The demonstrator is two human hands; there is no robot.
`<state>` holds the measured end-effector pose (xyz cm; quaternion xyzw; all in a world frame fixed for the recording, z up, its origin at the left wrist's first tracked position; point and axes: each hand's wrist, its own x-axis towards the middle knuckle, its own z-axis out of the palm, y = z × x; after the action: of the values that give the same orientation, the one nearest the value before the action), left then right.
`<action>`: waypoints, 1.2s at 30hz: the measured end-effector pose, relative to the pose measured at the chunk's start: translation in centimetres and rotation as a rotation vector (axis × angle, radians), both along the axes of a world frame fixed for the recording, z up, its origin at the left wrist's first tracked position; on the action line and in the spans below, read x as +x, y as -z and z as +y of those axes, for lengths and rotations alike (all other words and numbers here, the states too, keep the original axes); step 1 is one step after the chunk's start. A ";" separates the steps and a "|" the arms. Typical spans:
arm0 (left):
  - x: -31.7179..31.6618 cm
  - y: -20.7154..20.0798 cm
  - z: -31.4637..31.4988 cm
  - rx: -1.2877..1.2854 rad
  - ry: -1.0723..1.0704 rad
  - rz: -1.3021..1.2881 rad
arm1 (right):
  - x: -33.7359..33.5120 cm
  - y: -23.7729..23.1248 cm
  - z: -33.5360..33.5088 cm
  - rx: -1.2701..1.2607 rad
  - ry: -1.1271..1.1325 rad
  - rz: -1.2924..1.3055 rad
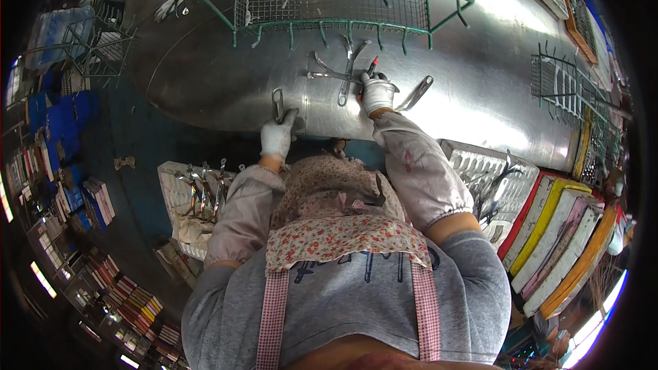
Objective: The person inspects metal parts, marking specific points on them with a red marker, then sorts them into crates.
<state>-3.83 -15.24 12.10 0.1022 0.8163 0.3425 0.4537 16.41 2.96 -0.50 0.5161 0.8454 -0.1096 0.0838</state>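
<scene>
My left hand, in a white glove, grips the lower end of a shiny metal tool with a long slot in its handle. It is at the near edge of the metal table. Farther right, my gloved right hand is closed around a dark marker with a red tip, which points away from me. Just left of that hand lie several metal tools with forked ends, crossing one another. To its right lies another slotted metal tool. The exact kind of these tools is unclear.
A green wire rack with hooks stands across the far side of the metal table. White trays of metal tools flank me, one at left and one at right. Another wire rack stands far right.
</scene>
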 end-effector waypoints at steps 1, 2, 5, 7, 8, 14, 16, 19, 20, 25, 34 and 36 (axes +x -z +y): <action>-0.2 0.3 -0.7 0.032 -0.042 -0.028 | -0.8 0.8 0.8 -0.142 0.119 0.162; -0.4 0.6 -1.3 0.038 -0.034 -0.040 | -0.9 1.3 1.3 -0.260 0.193 0.214; -0.6 1.3 -2.8 -0.010 0.024 -0.039 | -1.2 0.7 2.2 -0.267 -0.041 0.067; -0.3 1.3 -3.4 0.080 0.073 0.033 | -1.2 -1.5 1.9 -0.209 -0.215 0.155; 0.1 1.1 -3.5 0.097 0.096 0.057 | -1.1 -3.0 1.6 -0.173 -0.296 0.195; 2.8 -1.1 -0.2 0.678 0.358 0.593 | 1.7 -15.7 2.0 -0.612 -0.393 0.367; 3.9 -2.3 1.6 0.553 0.397 0.353 | 3.3 -19.6 2.3 -0.802 -0.342 0.441; 6.0 -4.9 2.9 0.418 0.510 -0.140 | 5.6 -23.9 3.3 -1.059 -0.290 0.509; 6.6 -5.9 3.3 0.387 0.551 -0.318 | 6.4 -25.0 3.6 -1.013 -0.246 0.524; 10.9 -10.0 4.3 0.307 0.601 -0.769 | 9.7 -27.0 3.7 -0.733 0.097 0.757; 14.4 -11.2 3.9 0.438 0.509 -1.043 | 16.2 -25.9 -0.9 -0.370 0.554 1.316; 14.6 -11.3 3.9 0.445 0.488 -1.023 | 17.3 -25.1 -2.0 -0.428 0.551 1.340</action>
<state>10.79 -11.29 23.39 0.2015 0.3567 0.3966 0.8215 33.67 0.97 24.56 0.5041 0.5161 -0.5789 -0.3801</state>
